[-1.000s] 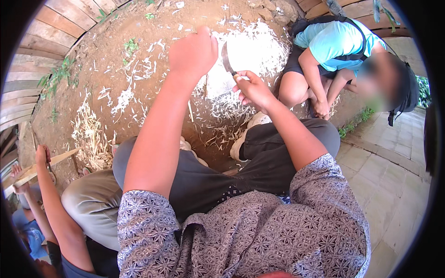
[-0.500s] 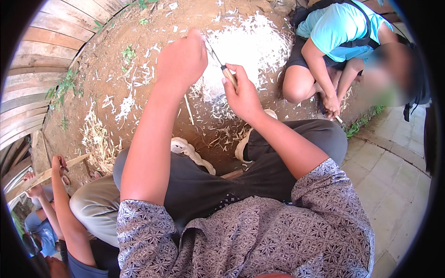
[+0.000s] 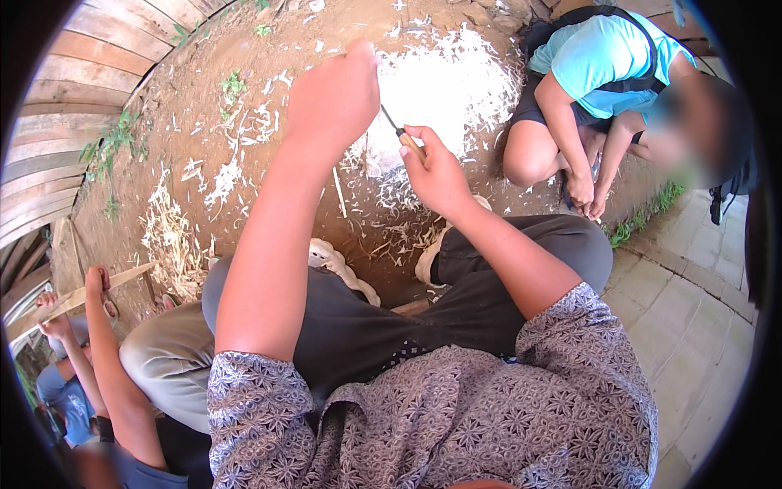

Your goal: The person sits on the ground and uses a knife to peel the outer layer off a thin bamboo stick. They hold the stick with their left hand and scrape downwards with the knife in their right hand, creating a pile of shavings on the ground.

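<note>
My right hand (image 3: 440, 175) is wrapped round the light wooden handle of a knife (image 3: 412, 146), with the thumb laid along it. The thin dark blade slants up and left, and its far end passes behind my left hand (image 3: 336, 94). That hand is closed in a fist, stretched out above the ground; whatever its fingers hold is hidden from view. Beneath both hands lies a bright, overexposed patch of pale shavings (image 3: 481, 85). A thin pale stick (image 3: 340, 193) rests on the soil beside my left forearm.
At the right a person in a light blue shirt (image 3: 599, 61) squats with hands low. Another person's arm (image 3: 122, 375) reaches over a long wooden piece (image 3: 122, 278) at the left. More shavings (image 3: 169, 236), a plank wall (image 3: 73, 114) and paving (image 3: 676, 326) surround the brown soil.
My left fist has shifted slightly right and up, now covering more of the blade. My right hand and the knife have moved slightly right and down.
</note>
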The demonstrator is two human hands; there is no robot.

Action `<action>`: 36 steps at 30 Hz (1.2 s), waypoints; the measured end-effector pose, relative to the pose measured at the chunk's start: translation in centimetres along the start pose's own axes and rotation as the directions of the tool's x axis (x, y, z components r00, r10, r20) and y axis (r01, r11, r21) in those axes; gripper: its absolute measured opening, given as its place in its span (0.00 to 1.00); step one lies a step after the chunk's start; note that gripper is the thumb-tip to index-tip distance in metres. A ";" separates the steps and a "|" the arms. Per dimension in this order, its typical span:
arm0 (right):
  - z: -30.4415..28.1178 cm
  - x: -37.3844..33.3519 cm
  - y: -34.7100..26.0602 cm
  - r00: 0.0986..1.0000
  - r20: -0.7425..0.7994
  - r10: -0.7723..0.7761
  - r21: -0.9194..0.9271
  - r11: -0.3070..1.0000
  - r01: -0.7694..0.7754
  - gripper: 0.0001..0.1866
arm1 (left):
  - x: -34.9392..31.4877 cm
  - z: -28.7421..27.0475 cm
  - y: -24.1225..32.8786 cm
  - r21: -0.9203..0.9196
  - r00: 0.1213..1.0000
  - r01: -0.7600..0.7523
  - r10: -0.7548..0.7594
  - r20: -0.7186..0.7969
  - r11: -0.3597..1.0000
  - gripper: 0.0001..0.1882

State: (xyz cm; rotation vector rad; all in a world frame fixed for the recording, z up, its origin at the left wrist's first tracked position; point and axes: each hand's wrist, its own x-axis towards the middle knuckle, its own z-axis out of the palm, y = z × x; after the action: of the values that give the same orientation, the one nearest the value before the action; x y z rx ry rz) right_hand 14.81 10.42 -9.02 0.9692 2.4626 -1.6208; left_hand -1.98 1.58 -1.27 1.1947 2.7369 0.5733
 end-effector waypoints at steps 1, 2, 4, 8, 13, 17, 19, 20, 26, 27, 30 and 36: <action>0.3 0.1 0.5 0.999 -0.025 -0.031 -0.009 0.999 0.030 0.20 | 0.1 -0.1 0.1 0.002 1.000 -0.011 0.011 -0.002 1.000 0.14; 0.8 0.3 1.5 0.997 -0.050 -0.062 -0.019 0.998 0.061 0.20 | 0.0 0.1 0.0 0.004 1.000 -0.009 0.009 -0.001 1.000 0.14; 1.4 1.0 3.4 0.996 -0.054 -0.077 0.071 0.994 0.081 0.20 | 0.2 0.6 -0.1 0.012 1.000 -0.010 0.010 0.000 1.000 0.14; 0.5 1.7 2.7 0.979 0.177 0.100 0.386 0.908 -0.162 0.21 | 0.3 0.0 -1.0 0.051 1.000 0.026 -0.025 -0.014 0.998 0.12; 0.4 1.5 2.3 0.982 0.157 0.104 0.399 0.903 -0.160 0.23 | 0.3 0.0 -0.8 0.057 1.000 0.010 -0.009 -0.023 0.998 0.12; 1.7 1.7 4.8 0.996 -0.038 -0.076 0.214 0.973 0.082 0.21 | 0.5 -0.1 0.0 0.060 1.000 -0.004 0.005 -0.020 0.998 0.11; 1.6 1.5 4.7 0.995 -0.052 -0.091 0.134 0.986 0.097 0.21 | 0.4 0.4 0.2 0.068 1.000 0.000 0.002 -0.022 0.998 0.11; 1.5 1.4 4.7 0.994 -0.061 -0.089 0.108 0.990 0.095 0.21 | 0.5 0.5 0.2 0.053 1.000 -0.012 0.013 -0.026 0.999 0.11; 0.8 -0.4 -0.1 0.965 -0.160 -0.209 0.107 0.968 0.228 0.20 | 0.2 1.0 -0.7 0.024 0.997 -0.051 0.052 -0.052 0.998 0.12; 0.9 -0.1 0.6 0.965 -0.163 -0.203 0.089 0.972 0.220 0.20 | 0.4 1.2 -0.6 0.015 0.998 -0.056 0.056 -0.034 0.998 0.14; 1.0 0.5 2.2 0.970 -0.162 -0.181 0.012 0.983 0.185 0.19 | 0.3 1.2 -0.2 0.003 0.998 -0.068 0.068 0.006 0.998 0.15; 0.6 -0.1 1.2 0.981 -0.126 -0.144 -0.008 0.990 0.144 0.20 | -0.1 1.3 -0.7 0.001 0.992 -0.127 0.127 -0.025 0.992 0.13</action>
State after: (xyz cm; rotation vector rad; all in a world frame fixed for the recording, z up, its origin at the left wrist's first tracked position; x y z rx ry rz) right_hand 15.36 10.17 -10.24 0.9422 2.6736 -1.6507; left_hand -2.09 1.42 -2.75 1.3793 2.6953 0.6059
